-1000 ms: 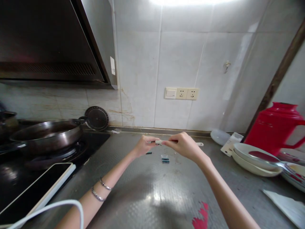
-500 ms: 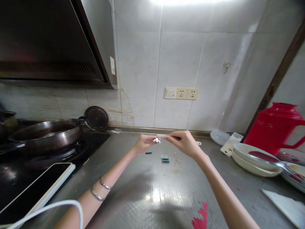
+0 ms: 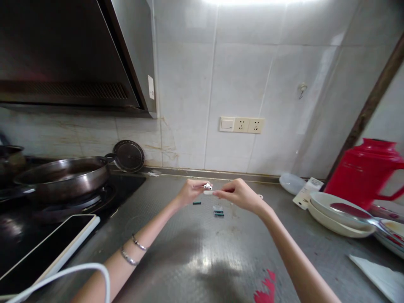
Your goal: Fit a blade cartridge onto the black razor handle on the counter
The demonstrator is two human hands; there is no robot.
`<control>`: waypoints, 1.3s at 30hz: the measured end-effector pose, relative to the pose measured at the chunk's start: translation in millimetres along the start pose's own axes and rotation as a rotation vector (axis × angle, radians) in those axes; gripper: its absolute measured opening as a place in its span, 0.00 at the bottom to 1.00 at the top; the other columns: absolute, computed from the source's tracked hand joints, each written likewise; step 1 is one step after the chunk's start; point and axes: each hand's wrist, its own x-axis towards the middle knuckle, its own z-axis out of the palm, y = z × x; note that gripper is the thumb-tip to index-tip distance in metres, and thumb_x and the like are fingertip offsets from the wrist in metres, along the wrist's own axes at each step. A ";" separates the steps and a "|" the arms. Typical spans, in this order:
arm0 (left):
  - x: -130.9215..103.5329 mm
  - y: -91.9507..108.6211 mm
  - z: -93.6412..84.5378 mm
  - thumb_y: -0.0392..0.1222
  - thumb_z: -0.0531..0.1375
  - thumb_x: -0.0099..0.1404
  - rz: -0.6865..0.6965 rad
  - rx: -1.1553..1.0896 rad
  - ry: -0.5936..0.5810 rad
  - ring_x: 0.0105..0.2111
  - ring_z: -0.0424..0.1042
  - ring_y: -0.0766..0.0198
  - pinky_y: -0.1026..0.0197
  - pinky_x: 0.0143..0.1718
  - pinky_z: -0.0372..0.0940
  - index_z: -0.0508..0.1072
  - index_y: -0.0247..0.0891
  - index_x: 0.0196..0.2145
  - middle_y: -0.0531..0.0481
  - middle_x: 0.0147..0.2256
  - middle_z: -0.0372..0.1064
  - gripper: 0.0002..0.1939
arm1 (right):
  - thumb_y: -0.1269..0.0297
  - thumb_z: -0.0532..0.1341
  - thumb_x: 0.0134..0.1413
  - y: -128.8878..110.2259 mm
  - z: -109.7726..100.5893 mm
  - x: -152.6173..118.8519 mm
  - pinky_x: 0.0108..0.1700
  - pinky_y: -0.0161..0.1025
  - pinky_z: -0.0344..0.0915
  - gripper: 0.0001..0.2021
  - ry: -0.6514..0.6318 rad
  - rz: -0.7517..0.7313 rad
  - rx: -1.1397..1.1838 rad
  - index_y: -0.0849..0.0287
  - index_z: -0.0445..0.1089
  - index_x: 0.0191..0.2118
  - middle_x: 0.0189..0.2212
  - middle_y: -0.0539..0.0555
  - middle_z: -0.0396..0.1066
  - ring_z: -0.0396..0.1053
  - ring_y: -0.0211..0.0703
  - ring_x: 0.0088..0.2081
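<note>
My left hand (image 3: 188, 192) is closed in a pinch on a small white and silvery piece (image 3: 207, 186), its exact kind too small to make out. Just beside it, my right hand (image 3: 236, 193) grips a slim white stick-like handle (image 3: 208, 192). The stick's tip shows left of my fingers, and a rounded white end (image 3: 260, 196) pokes out behind the hand. Whether the piece and the stick touch, I cannot tell. Below the hands lie a small dark teal strip (image 3: 197, 203) and a clear little case (image 3: 218, 208) with teal strips in it.
On the left, a steel pan (image 3: 66, 174) sits on the black stove, near a phone (image 3: 47, 248) with a white cable (image 3: 78, 267). To the right are a red thermos (image 3: 360, 172), stacked plates (image 3: 341, 227), a white card (image 3: 307, 192) and a clear lid (image 3: 292, 183).
My right hand has lowered slightly, and the white stick's tip now sits below the small piece instead of level beside it. My left hand stays nearly in place.
</note>
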 end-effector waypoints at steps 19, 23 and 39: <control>-0.6 -2.6 -0.6 0.42 0.58 0.58 0.017 0.082 -0.007 0.38 0.71 0.61 0.63 0.41 0.64 0.76 0.33 0.37 0.46 0.36 0.74 0.12 | 0.45 0.51 0.52 -5.4 1.8 -0.9 0.22 0.33 0.41 0.26 0.175 0.029 -0.069 0.62 0.58 0.15 0.16 0.47 0.45 0.42 0.32 0.21; -1.0 -5.6 -1.1 0.41 0.57 0.59 0.014 0.067 -0.006 0.38 0.71 0.61 0.63 0.41 0.64 0.76 0.32 0.36 0.47 0.36 0.74 0.12 | 0.44 0.53 0.50 -3.1 0.7 -0.7 0.21 0.34 0.40 0.27 0.055 -0.004 -0.064 0.61 0.56 0.13 0.15 0.46 0.43 0.40 0.32 0.21; 0.1 -4.7 0.2 0.42 0.59 0.57 -0.003 0.058 0.022 0.37 0.71 0.61 0.63 0.40 0.64 0.76 0.33 0.34 0.46 0.35 0.74 0.11 | 0.46 0.54 0.50 4.3 -3.5 -0.5 0.21 0.33 0.39 0.25 -0.015 0.025 -0.050 0.61 0.56 0.14 0.15 0.46 0.43 0.40 0.31 0.20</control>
